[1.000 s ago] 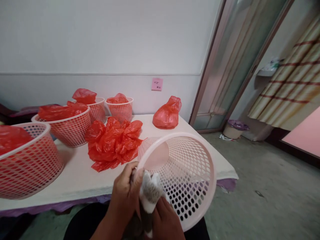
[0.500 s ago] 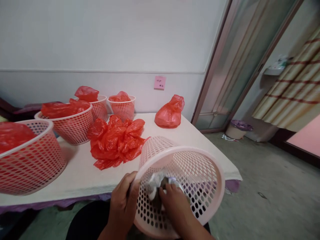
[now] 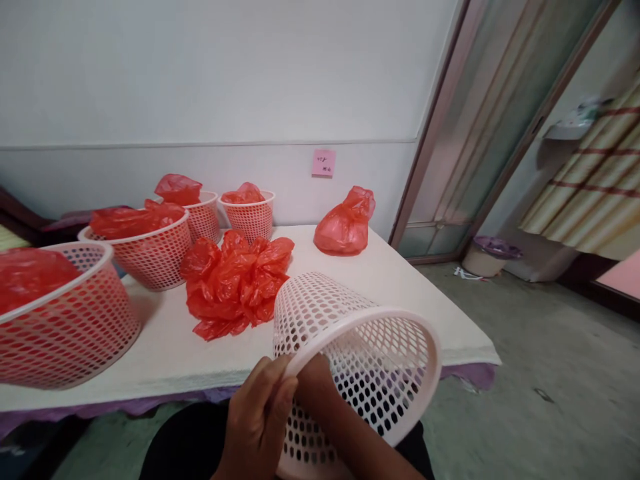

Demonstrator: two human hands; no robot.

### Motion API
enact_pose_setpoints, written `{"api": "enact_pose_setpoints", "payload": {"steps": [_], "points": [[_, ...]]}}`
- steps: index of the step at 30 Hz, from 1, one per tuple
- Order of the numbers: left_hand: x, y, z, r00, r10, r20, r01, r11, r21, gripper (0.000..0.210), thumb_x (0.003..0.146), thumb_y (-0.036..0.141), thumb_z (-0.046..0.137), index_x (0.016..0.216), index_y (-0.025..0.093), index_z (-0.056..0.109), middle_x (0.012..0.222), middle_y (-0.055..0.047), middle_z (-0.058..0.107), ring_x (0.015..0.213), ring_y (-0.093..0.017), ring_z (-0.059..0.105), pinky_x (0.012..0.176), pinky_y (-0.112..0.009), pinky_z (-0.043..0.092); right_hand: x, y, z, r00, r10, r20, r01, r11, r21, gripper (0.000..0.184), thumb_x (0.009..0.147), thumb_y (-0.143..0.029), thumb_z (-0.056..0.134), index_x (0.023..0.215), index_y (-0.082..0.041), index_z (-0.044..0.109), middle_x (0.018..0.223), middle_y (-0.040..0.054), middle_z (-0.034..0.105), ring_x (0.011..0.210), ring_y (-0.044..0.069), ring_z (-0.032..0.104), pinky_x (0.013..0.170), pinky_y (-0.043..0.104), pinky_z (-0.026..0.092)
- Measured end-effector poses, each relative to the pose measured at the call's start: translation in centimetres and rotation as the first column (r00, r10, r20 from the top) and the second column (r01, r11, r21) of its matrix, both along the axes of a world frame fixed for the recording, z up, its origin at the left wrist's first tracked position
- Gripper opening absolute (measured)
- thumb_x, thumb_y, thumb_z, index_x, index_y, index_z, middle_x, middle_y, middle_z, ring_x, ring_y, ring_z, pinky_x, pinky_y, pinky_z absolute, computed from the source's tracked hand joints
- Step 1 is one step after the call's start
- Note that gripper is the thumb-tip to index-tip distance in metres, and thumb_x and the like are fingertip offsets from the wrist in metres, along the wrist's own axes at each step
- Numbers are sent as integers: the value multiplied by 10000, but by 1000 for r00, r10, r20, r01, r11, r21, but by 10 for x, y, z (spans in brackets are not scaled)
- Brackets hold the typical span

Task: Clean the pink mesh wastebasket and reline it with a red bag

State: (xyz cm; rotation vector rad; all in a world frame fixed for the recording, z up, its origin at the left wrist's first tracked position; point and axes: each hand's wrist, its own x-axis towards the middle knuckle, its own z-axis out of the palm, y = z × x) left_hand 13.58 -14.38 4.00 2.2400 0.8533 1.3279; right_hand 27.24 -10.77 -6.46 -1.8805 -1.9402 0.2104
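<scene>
A white mesh plastic basket lies tilted on its side at the table's front edge, its mouth turned toward me. My left hand is closed on the left side of its rim, thumb on the near side. Deep in the basket reaches my right hand; its fingers are hidden behind the rim and wall, so I see mostly wrist and forearm. The rag seen in it earlier is out of sight. Just beyond the basket, a heap of crumpled red plastic bags rests on the table.
Several baskets holding red bags stand to the left, including a large near basket. A filled red bag sits near the wall on the white-covered table. A pink note is on the wall. A bin stands on the floor.
My right hand has gone deeper into the basket toward its left side, and the rag has passed from view. The basket has turned, showing more of its outer wall.
</scene>
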Motion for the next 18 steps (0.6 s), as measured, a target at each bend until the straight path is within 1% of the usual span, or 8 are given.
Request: {"api": "enact_pose_setpoints", "payload": {"steps": [4,7,10,12,13,15,16,18], "points": [[-6,2,-2,1000,15,-7,-15,1000,14,222,918,222,515,1125,249,591,924,1,656,849,-113,642,794,-181,503,36,17,1,997,-56,52,59,997,-55,363,919,-193,387,1201,-203,616,1159,153,661,1125,309,558,933,453,415],[-7,8,-1,999,42,-5,-41,999,26,205,914,225,519,1100,247,604,906,7,665,845,-110,645,783,-174,500,41,15,10,994,-88,63,94,992,-89,371,908,-184,387,1209,-179,603,1171,176,641,1093,302,567,899,433,419],[-10,21,5,996,84,13,-84,996,7,202,913,248,526,1086,229,629,922,0,684,861,-114,652,792,-173,493,25,-12,26,999,-20,48,25,994,-110,277,862,-217,478,1086,-215,640,1066,103,660,931,225,612,784,330,438],[-13,32,11,993,115,39,-113,993,-40,211,911,283,532,1072,215,649,923,-3,698,867,-125,656,787,-181,492,15,-39,37,997,65,39,-61,994,-95,203,847,-206,500,985,-253,642,992,42,655,858,181,601,733,291,422],[-14,37,14,990,129,49,-125,990,-69,221,909,302,533,1065,210,659,925,-4,706,867,-131,658,782,-187,493,11,-53,41,989,140,42,-136,988,-77,166,836,-207,526,946,-262,637,955,23,651,839,176,594,709,284,414],[-14,46,20,988,142,61,-134,984,-119,242,904,338,538,1047,202,678,933,-7,722,856,-143,661,766,-202,497,10,-79,43,956,268,122,-261,963,-70,60,816,-287,604,862,-261,631,869,16,646,773,188,590,662,291,412],[-13,50,23,988,141,64,-131,981,-144,254,901,351,540,1042,198,684,935,-9,728,850,-149,661,761,-212,499,12,-89,41,936,298,188,-295,954,-43,80,811,-328,625,856,-263,632,834,20,644,748,200,590,649,302,416],[-9,55,29,988,131,79,-113,973,-201,272,895,372,545,1039,191,690,935,-12,734,841,-157,659,754,-229,502,16,-105,34,908,262,327,-296,953,59,154,820,-361,628,950,-277,636,807,34,647,725,225,593,647,334,435]]}}
